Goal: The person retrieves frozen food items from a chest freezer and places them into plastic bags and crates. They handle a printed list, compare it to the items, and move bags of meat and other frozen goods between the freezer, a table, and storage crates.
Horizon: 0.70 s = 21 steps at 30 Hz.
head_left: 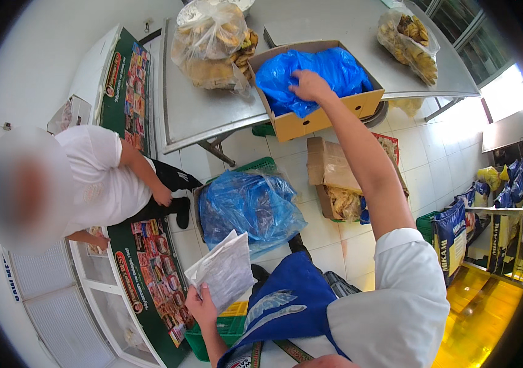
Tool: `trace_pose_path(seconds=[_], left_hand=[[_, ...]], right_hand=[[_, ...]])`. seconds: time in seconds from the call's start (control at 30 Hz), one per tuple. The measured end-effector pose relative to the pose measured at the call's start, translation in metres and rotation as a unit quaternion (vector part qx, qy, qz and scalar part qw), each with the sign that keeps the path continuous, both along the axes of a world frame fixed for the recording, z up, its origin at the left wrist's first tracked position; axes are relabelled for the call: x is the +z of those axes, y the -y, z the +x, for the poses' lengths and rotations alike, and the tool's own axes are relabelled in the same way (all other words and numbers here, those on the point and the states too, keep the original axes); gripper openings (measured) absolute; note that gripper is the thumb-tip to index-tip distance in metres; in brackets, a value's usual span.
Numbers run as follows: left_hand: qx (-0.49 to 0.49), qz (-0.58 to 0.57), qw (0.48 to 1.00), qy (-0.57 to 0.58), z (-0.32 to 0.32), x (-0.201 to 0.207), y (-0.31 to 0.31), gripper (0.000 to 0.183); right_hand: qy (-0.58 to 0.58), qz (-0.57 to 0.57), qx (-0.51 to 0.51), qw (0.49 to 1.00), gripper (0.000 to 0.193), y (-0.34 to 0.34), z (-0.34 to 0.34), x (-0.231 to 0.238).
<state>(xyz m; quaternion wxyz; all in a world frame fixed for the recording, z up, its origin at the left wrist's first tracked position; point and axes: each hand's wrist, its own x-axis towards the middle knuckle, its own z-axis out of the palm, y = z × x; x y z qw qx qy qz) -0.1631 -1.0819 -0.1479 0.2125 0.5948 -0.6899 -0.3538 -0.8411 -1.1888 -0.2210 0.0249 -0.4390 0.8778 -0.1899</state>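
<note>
Could tear the blue plastic (335, 64) in the cardboard box (320, 122) at the bench (212, 116) edge by tugging with right hand (309, 87) fingers, impossible to tell if pinched, or crease papers (223, 270) clamped in left hand (203, 308) fingers.

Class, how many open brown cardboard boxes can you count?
2: one box on the metal table, with the right hand at its blue plastic; one box on the tiled floor. Others may be hidden.
</note>
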Motion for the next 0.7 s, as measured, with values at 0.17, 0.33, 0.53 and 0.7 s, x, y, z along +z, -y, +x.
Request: trace_pose_path(seconds=[0.17,0.33,0.53,0.7], left_hand=[[0.019,-0.022,0.998,-0.062,-0.008,-0.001,-0.017,0.022],[0.044,0.021,0.997,-0.054,0.004,-0.006,-0.039,0.024],[0.032,0.01,0.997,-0.075,0.01,-0.02,-0.036,0.023],[0.02,0.011,0.995,-0.093,0.001,-0.019,-0.018,0.022]], right_hand=[[-0.112,-0.02,-0.006,0.993,0.06,-0.012,0.005,-0.007],[0.118,0.098,0.021,0.988,0.069,0.006,0.052,0.042],[-0.138,0.109,-0.036,0.984,0.055,0.03,0.16,-0.002],[-0.172,0.157,-0.052,0.971,0.044,0.032,0.145,-0.009]])
